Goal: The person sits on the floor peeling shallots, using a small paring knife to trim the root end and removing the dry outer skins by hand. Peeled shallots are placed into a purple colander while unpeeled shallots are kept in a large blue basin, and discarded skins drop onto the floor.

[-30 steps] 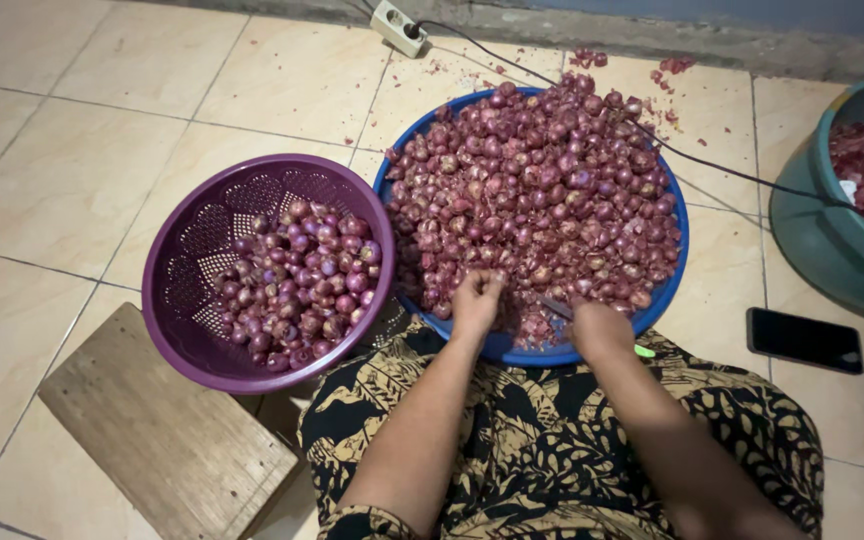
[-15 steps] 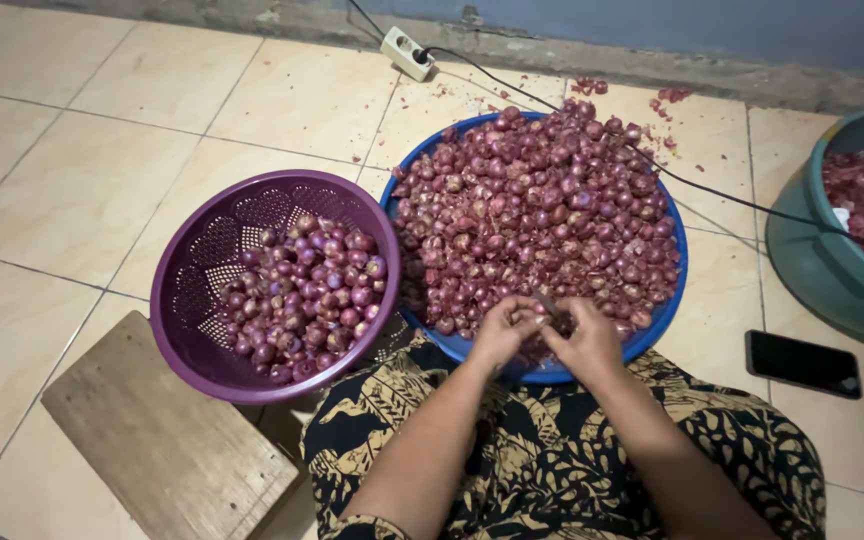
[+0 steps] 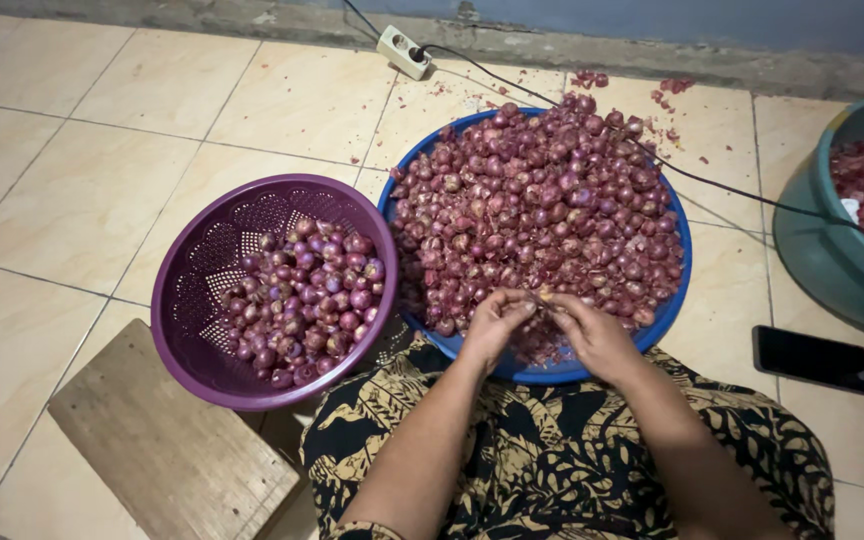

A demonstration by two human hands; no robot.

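Both hands meet over the near rim of the blue basin [image 3: 680, 290], the left hand [image 3: 493, 322] and right hand [image 3: 592, 335] each pinched shut on one small shallot [image 3: 542, 297] held between their fingertips. The shallot sits equally close to both hands, just above the heaped shallots [image 3: 542, 210]. It is mostly hidden by fingers, so its long axis cannot be made out; the purple basket [image 3: 192, 300] stands on the floor just left.

Beside my lap, a wooden board [image 3: 167, 450] lies on the tiled floor [image 3: 72, 190]. A black phone [image 3: 812, 358] rests near a teal tub [image 3: 832, 250]. A white power strip [image 3: 403, 51] sits by the wall.
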